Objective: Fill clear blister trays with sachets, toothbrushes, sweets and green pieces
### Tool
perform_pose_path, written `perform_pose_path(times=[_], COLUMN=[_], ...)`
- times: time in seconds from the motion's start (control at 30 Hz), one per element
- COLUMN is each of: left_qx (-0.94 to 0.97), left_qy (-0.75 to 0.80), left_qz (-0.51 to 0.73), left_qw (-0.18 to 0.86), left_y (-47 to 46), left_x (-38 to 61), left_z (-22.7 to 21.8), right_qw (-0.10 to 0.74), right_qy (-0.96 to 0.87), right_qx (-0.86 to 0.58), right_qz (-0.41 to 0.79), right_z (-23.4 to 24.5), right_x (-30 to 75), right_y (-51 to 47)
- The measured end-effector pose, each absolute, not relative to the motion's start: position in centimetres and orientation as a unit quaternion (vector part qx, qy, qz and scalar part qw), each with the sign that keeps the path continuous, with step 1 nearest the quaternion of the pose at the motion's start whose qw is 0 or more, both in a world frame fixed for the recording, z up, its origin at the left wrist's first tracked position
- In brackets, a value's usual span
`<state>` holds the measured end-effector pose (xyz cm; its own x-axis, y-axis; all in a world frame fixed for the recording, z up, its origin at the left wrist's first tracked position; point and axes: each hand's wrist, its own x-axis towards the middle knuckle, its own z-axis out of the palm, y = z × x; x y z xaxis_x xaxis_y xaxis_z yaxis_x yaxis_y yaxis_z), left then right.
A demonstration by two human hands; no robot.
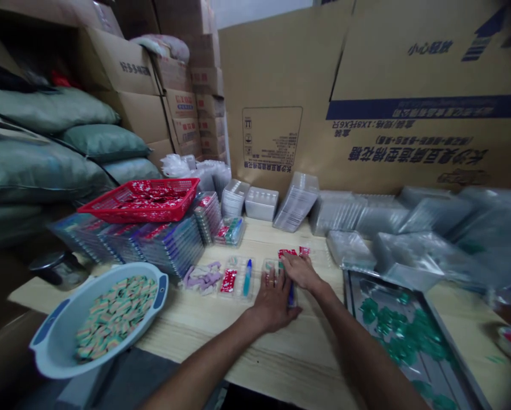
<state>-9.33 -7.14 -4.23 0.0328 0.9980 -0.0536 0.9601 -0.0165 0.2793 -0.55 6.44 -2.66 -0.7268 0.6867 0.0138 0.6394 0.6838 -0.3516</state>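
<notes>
My left hand (273, 302) lies over a clear plastic tray (269, 264), fingers stretched out across it and hiding most of what is inside. A blue strip shows at its right edge. My right hand (301, 271) reaches in from the right, its fingers closed together at a red printed packet (287, 252) by the tray's far edge. Beyond it lies another small red packet (304, 250). To the left sits a second clear tray (234, 292), holding a red packet (229, 281) and a blue pen-like piece (247, 278).
A blue basin (42, 353) of small striped pieces stands left, near a crumpled purple-white cloth (202, 277). A red basket (187, 200) of packets rests on stacked filled trays (170, 245). Clear tray stacks (298, 199) line the back. At right, a metal tray (445, 336) holds green pieces.
</notes>
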Motion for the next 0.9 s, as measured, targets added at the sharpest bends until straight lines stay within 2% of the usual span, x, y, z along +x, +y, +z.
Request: perform_pose_path(times=[0.33,0.5,0.77,0.9], left_qx=[0.722,0.712,0.692,0.634], left_qy=[0.682,0.692,0.714,0.762], left_qz=[0.048,0.069,0.092,0.116], left_qw=[0.107,0.098,0.048,0.056], left_y=[-4.2,-4.9,-2.1,-1.3], left_x=[-10.1,-10.0,-12.5,-12.9], left_z=[-3.7,-4.3,-4.4,-4.4], right_qw=[0.06,0.055,0.126,0.21], right_qy=[-0.907,-0.898,-0.854,-0.837], right_qx=[-0.403,-0.422,-0.493,-0.495], right_qz=[0.101,0.109,0.112,0.102], right_z=[-4.2,-4.7,-7.6,-8.5], right_x=[-1.4,-2.6,-2.3,-2.1], right_y=[7.5,9.2,8.5,7.6])
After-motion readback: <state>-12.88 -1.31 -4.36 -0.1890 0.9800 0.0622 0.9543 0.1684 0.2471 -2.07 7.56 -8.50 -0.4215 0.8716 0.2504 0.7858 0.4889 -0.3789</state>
